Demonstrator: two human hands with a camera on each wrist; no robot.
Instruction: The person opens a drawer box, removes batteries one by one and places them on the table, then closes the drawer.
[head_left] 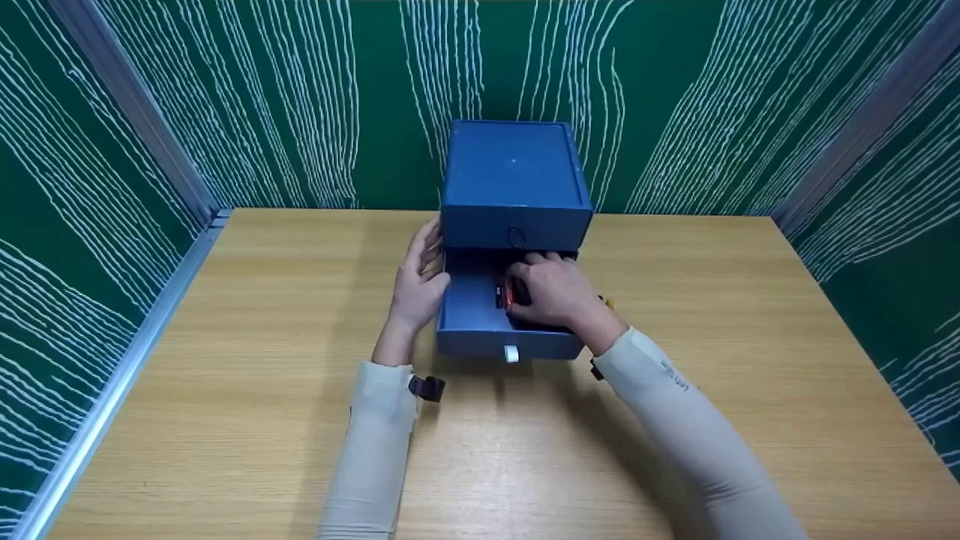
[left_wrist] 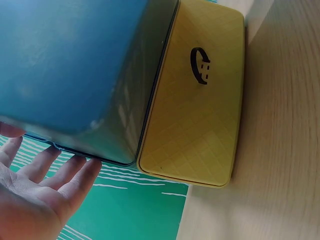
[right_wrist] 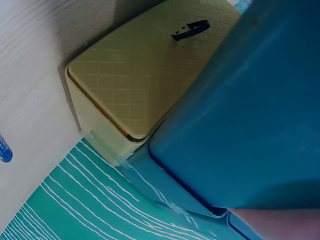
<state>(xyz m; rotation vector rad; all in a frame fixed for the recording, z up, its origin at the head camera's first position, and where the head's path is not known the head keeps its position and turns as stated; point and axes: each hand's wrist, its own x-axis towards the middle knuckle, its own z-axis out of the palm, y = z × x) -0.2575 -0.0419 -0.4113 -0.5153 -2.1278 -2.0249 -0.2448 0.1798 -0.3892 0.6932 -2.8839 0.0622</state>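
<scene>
A blue drawer unit (head_left: 517,169) stands at the back of the table with its middle blue drawer (head_left: 476,300) pulled out. My left hand (head_left: 418,289) rests along the unit's left side, fingers fairly straight, thumb by the drawer's side wall. In the left wrist view the fingertips (left_wrist: 90,167) lie against the blue side. My right hand (head_left: 559,289) reaches into the drawer, thumb and index finger curled around a red-and-black battery (head_left: 510,294). Another small dark-and-red piece (head_left: 499,295) lies just left of it. The hand hides the drawer's right part.
Below the blue drawer sits a yellow drawer (left_wrist: 195,125) with a black loop pull (left_wrist: 198,65). The upper drawer has a dark loop (head_left: 516,238), the pulled-out one a white tab (head_left: 511,353). A small yellow thing (head_left: 608,303) shows right of the unit. Green walls rise behind.
</scene>
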